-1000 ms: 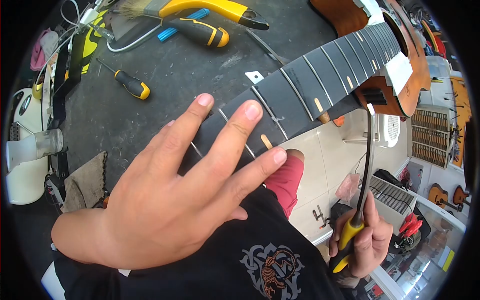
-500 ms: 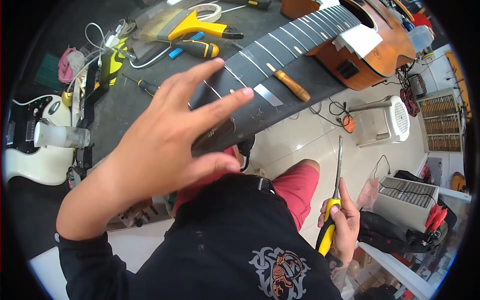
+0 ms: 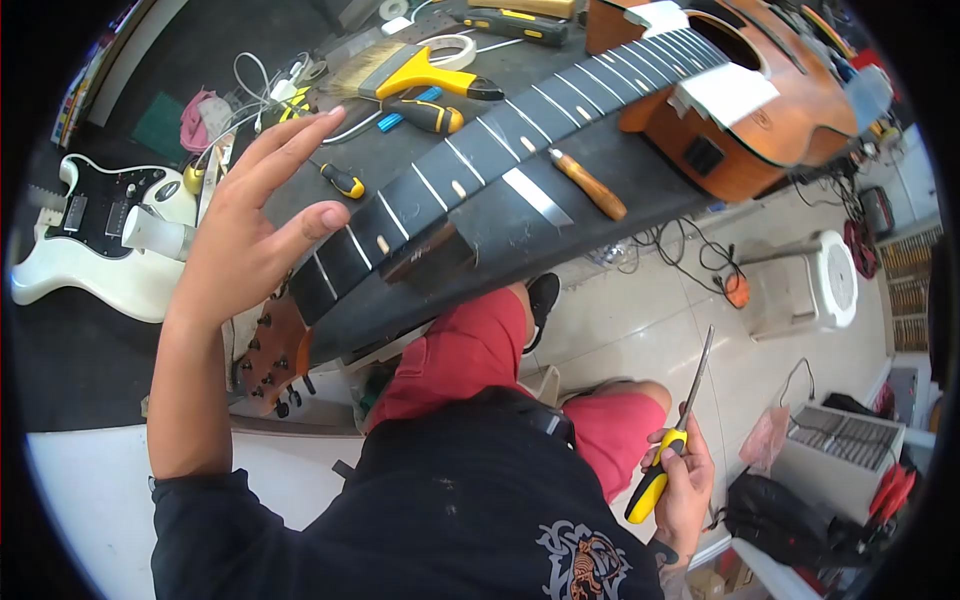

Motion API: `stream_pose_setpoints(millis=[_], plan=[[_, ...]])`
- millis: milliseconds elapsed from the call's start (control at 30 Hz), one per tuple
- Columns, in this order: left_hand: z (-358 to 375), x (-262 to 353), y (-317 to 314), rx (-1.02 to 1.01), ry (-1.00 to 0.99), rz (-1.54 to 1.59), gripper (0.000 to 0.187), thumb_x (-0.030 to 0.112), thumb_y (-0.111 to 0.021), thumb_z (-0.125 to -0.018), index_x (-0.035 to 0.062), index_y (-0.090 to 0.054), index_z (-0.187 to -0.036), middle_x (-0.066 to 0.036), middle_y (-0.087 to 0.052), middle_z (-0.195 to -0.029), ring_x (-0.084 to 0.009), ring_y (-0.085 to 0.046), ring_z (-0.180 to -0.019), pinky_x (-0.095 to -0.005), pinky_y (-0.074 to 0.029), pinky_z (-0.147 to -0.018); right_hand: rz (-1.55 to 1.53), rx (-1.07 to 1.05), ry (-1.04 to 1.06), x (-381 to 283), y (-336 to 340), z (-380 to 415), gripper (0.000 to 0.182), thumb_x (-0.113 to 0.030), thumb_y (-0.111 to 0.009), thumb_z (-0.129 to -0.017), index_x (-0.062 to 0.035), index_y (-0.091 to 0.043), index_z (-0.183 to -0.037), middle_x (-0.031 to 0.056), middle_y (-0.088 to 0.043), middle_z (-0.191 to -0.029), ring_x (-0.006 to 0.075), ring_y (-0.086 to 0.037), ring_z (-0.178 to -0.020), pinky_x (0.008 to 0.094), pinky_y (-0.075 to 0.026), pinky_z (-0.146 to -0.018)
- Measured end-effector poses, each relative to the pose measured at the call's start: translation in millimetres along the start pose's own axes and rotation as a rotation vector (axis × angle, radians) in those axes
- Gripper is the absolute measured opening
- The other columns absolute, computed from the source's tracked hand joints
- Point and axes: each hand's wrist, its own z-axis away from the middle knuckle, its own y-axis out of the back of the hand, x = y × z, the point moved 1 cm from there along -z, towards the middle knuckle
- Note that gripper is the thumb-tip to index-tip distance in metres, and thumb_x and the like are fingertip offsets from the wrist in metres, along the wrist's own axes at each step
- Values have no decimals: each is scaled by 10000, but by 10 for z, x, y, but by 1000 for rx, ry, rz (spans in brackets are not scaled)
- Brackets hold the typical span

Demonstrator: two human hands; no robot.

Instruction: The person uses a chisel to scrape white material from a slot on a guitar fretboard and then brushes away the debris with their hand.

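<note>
An acoustic guitar [image 3: 760, 130] lies across the bench, its dark fretboard [image 3: 470, 158] facing up and its headstock [image 3: 272, 355] near my left side. My left hand [image 3: 250, 215] hovers by the headstock end of the neck, fingers spread, with nothing in it. Low on the right, away from the guitar, my right hand [image 3: 680, 480] grips a slim file [image 3: 657, 485] by its yellow-and-black handle, its thin metal shaft pointing up. Beside the neck lie a wooden-handled tool [image 3: 588, 185] and a flat metal strip [image 3: 537, 196]. A dark wooden block [image 3: 432, 255] sits against the neck's near edge.
Behind the neck lie a wide paintbrush [image 3: 420, 75], a yellow-black screwdriver [image 3: 425, 115], a short screwdriver [image 3: 343, 181] and a tape roll [image 3: 455, 50]. A white electric guitar [image 3: 100, 240] is at left. A white stool [image 3: 800, 285] and cables [image 3: 690, 245] are on the floor.
My left hand has moved left, off the fretboard, leaving more of the neck and the headstock showing. My right hand still holds the file low. The view has shifted.
</note>
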Motion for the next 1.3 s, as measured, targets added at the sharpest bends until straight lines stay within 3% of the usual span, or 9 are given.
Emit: stream_pose_setpoints(millis=[267,500,567,700,767,833,933,1067,1300], plan=[[-477,-197,-23,-22,139,31,686,475,-730,-882,67,-588,-1414,-141,-599,-1373,-259,-575,-1239,-379,-450,-1016,144,-107,101,-631,-116,-555,453,-190,-527,-1030,67,-488,-1402,183,-661,-991,207,-669,-750,292,-551,-689],[-270,-134,-103,-101,-102,115,790,594,-712,-812,30,-617,-1357,-200,-601,-1337,-343,-578,-1243,-432,-452,-1033,200,-305,245,-1034,-453,-99,524,-97,-525,-987,80,-431,-1471,192,-658,-907,221,-660,-679,314,-547,-646],[-165,-35,-119,-117,-259,-59,816,601,-734,-760,46,-626,-1347,-203,-576,-1368,-380,-566,-1254,-458,-451,-1042,257,-361,231,-1090,-581,-74,578,-52,-545,-951,73,-403,-1497,187,-658,-914,193,-643,-702,299,-533,-682],[-67,110,-238,-225,-356,38,772,598,-748,-734,101,-655,-1317,-254,-505,-1424,-445,-542,-1261,-524,-437,-1065,290,-456,103,-1256,-973,47,623,-5,-585,-896,76,-410,-1488,195,-672,-957,160,-624,-772,284,-512,-753],[-64,108,-279,-256,-392,62,785,609,-747,-735,98,-651,-1324,-272,-484,-1437,-450,-531,-1272,-524,-435,-1066,350,-301,57,-1296,-1101,114,620,-176,-672,-801,74,-536,-1352,235,-669,-871,200,-628,-673,299,-535,-652],[-84,131,-299,-258,-398,64,811,616,-750,-732,94,-637,-1341,-286,-466,-1447,-458,-524,-1275,-526,-433,-1067,333,-232,98,-1276,-1151,183,541,-197,-686,-838,79,-549,-1282,286,-680,-918,245,-678,-702,333,-572,-670],[-125,137,-334,-253,-378,70,864,632,-753,-725,86,-606,-1378,-312,-429,-1466,-474,-512,-1280,-531,-430,-1067,309,-451,167,-1277,-1145,140,515,-282,-612,-972,92,-506,-1310,338,-673,-948,342,-727,-715,402,-610,-663],[-133,106,-402,-289,-330,149,899,587,-793,-707,81,-571,-1417,-360,-366,-1497,-506,-496,-1292,-507,-446,-1055,510,-514,10,-1332,-1182,60,425,-245,-538,-1014,69,-526,-1301,231,-697,-886,235,-686,-625,325,-574,-639],[-168,98,-408,-344,-284,195,859,473,-853,-682,99,-585,-1406,-392,-343,-1500,-515,-497,-1299,-484,-467,-1036,633,-468,170,-1293,-1306,87,629,-183,-740,-884,12,-486,-1425,186,-697,-860,187,-692,-722,290,-552,-684]])
